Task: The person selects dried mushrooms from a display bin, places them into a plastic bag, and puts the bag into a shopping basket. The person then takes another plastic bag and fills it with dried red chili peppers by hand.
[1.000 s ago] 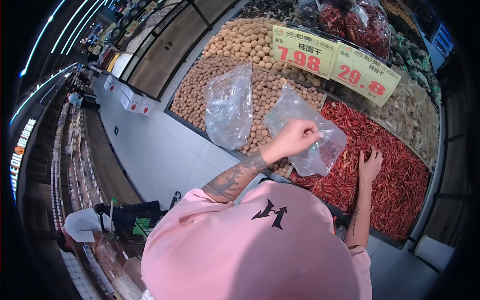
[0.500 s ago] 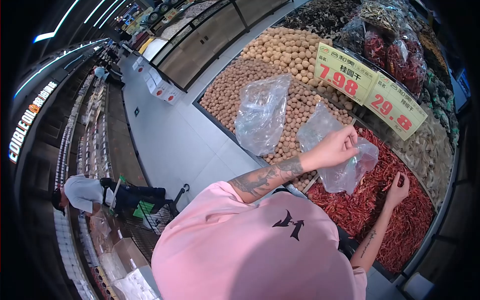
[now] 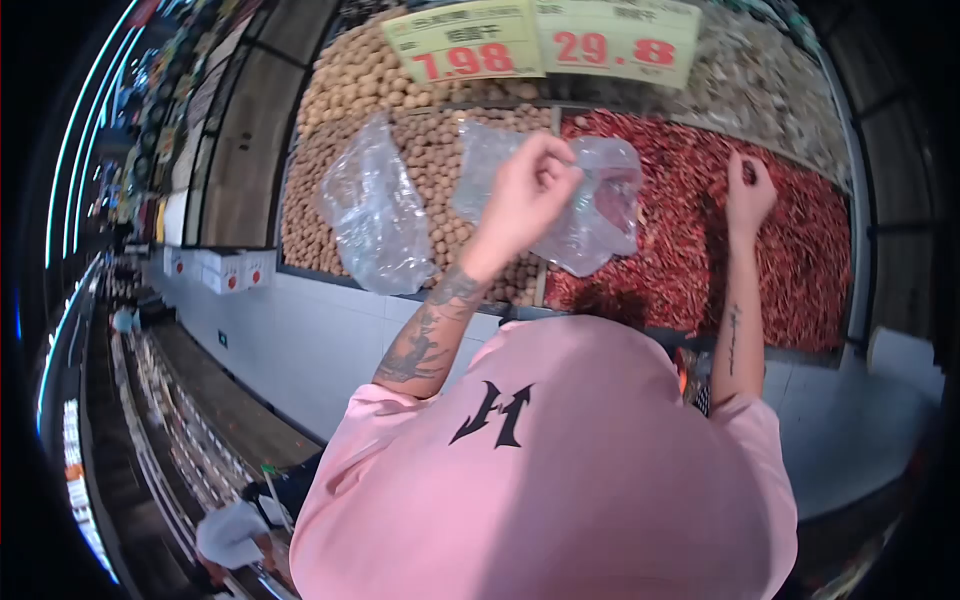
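My left hand (image 3: 532, 190), fingers curled together, pinches a clear plastic bag (image 3: 600, 220) that spreads over the border between the round brown dried fruit (image 3: 435, 150) and the dried red chilies (image 3: 670, 200). Above the chilies, my right hand (image 3: 750, 195) has thumb and fingers brought together in a ring. Whatever may be between its fingertips is too small to make out. A second clear plastic bag (image 3: 375, 215) lies on the brown fruit to the left, apart from both hands.
Yellow price signs (image 3: 465, 45) stand behind the bins. Larger pale round fruit (image 3: 345, 80) fills the back left, pale dried goods (image 3: 770, 90) the back right. White boxes (image 3: 230, 270) sit on the floor at left. Another person (image 3: 235, 535) is at lower left, beside shelves.
My view has turned, so the bins now lie more level across the top. My left hand keeps its pinch at the bag; my right hand stays above the chilies, fingers together.
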`<state>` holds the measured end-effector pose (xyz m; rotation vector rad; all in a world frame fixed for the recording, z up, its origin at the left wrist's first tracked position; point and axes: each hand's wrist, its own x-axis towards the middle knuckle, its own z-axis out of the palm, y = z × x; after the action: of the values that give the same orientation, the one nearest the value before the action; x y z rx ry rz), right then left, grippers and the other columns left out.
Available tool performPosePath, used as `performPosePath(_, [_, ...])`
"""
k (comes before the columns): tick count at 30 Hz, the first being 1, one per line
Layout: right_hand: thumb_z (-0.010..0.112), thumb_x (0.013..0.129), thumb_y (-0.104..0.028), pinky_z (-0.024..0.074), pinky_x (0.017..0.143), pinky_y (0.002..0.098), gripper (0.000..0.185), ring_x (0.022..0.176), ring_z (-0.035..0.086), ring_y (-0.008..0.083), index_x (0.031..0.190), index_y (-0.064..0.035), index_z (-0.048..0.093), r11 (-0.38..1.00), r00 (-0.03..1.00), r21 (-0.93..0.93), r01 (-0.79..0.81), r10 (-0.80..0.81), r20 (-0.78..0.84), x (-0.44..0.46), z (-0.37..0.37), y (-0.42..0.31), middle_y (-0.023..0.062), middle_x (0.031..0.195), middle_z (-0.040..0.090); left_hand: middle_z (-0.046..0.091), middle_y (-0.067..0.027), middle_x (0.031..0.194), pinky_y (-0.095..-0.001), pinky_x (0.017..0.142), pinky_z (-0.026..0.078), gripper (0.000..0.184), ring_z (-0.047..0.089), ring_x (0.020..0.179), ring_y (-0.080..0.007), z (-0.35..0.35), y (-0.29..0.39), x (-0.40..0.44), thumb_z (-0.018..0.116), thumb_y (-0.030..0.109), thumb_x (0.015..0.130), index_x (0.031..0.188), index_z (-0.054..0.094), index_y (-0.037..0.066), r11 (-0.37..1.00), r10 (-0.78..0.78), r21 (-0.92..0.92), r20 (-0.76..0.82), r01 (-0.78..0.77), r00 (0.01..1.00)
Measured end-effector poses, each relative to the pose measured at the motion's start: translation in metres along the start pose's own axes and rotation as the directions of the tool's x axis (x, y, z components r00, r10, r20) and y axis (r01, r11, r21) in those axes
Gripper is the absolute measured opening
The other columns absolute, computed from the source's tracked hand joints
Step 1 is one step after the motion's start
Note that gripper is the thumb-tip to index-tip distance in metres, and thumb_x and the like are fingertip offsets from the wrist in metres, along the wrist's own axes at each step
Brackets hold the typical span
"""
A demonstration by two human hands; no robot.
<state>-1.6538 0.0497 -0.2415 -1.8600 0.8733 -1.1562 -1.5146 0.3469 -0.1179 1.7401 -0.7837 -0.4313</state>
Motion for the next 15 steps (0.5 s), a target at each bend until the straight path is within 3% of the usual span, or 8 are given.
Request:
performPosePath(3, [0.071,0.088,-0.021,0.0433,0.063,0.0240,0.023,0.071,0.056,0.0074,0.087,0.0024,0.068,0.958,0.968,0.166,-0.235,0.215,0.133,0.004,0.007,0.042,0.0005,0.074,0.065,0.057,0.0022,0.070,-0.0202,0.058,0.044,0.012,0.055,0.064,-0.0043,0.001,0.001,0.005,0.064,0.003,0.091,0.101,0.056,0.002,0.996,-0.026,-0.081,-0.008,0.025,1.000])
performPosePath(5, [0.071,0.088,-0.021,0.0428,0.062,0.0233,0.021,0.070,0.057,0.0084,0.086,-0.0007,0.067,0.618,0.788,0.490,-0.615,0.482,0.382,-0.002,-0.001,0.017,-0.0001,0.075,0.063,0.057,0.0021,0.071,-0.0206,0.059,0.045,0.011,0.055,0.064,-0.0050,0.001,0.003,0.007,0.062,0.004,0.093,0.102,0.057,0.001,0.999,-0.005,-0.054,-0.012,0.004,1.000])
performPosePath(6, [0.071,0.088,-0.021,0.0428,0.062,0.0233,0.021,0.070,0.057,0.0084,0.086,-0.0007,0.067,0.610,0.786,0.497,-0.617,0.499,0.364,-0.002,-0.010,0.000,-0.0001,0.075,0.063,0.057,0.0022,0.071,-0.0206,0.059,0.045,0.011,0.055,0.064,-0.0050,0.002,0.005,0.010,0.063,0.004,0.093,0.102,0.057,0.001,0.999,0.005,-0.046,-0.015,-0.006,1.000])
performPosePath(8, [0.070,0.088,-0.024,0.0449,0.061,0.0232,0.021,0.070,0.060,0.0105,0.085,-0.0040,0.065,0.497,0.614,0.402,-0.769,0.397,0.682,-0.010,-0.024,-0.034,0.0004,0.076,0.062,0.057,0.0022,0.072,-0.0207,0.059,0.045,0.011,0.055,0.065,-0.0050,0.003,0.008,0.010,0.063,0.005,0.093,0.102,0.058,0.001,1.000,0.002,-0.023,-0.011,-0.002,1.000])
performPosePath(10, [0.066,0.090,-0.027,0.0453,0.050,0.0234,0.024,0.063,0.063,0.0144,0.086,-0.0034,0.066,0.533,0.517,0.345,-0.773,0.215,0.828,-0.022,-0.012,-0.054,0.0028,0.075,0.063,0.060,0.0010,0.074,-0.0211,0.060,0.044,0.009,0.055,0.065,-0.0062,0.009,0.015,0.012,0.062,0.006,0.095,0.102,0.058,0.002,1.000,0.000,-0.009,-0.008,0.000,1.000])
performPosePath(11, [0.066,0.089,-0.030,0.0433,0.047,0.0205,0.026,0.056,0.058,0.0070,0.090,-0.0040,0.067,0.578,0.453,0.283,-0.765,0.172,0.875,-0.030,0.001,-0.067,-0.0011,0.070,0.061,0.060,0.0010,0.074,-0.0211,0.060,0.044,0.009,0.055,0.065,-0.0062,0.013,0.019,0.012,0.062,0.006,0.095,0.102,0.058,0.002,1.000,-0.003,-0.003,0.007,0.003,1.000])
performPosePath(14, [0.068,0.087,-0.022,0.0398,0.039,0.0233,0.024,0.049,0.060,0.0119,0.091,0.0017,0.070,0.597,0.290,0.163,-0.786,0.122,0.949,-0.056,0.057,-0.078,0.0057,0.074,0.065,0.060,0.0005,0.073,-0.0215,0.059,0.044,0.009,0.054,0.064,-0.0066,0.020,0.032,0.008,0.063,0.007,0.095,0.101,0.058,0.002,1.000,-0.011,0.004,0.043,0.010,0.999])
performPosePath(15, [0.068,0.087,-0.019,0.0416,0.040,0.0247,0.025,0.053,0.064,0.0141,0.098,0.0039,0.069,0.661,0.320,0.151,-0.735,0.141,0.937,-0.055,0.069,-0.089,0.0069,0.075,0.065,0.059,0.0016,0.072,-0.0211,0.059,0.044,0.009,0.054,0.064,-0.0058,0.021,0.036,0.005,0.063,0.007,0.095,0.100,0.058,0.001,1.000,-0.011,0.006,0.072,0.011,0.997])
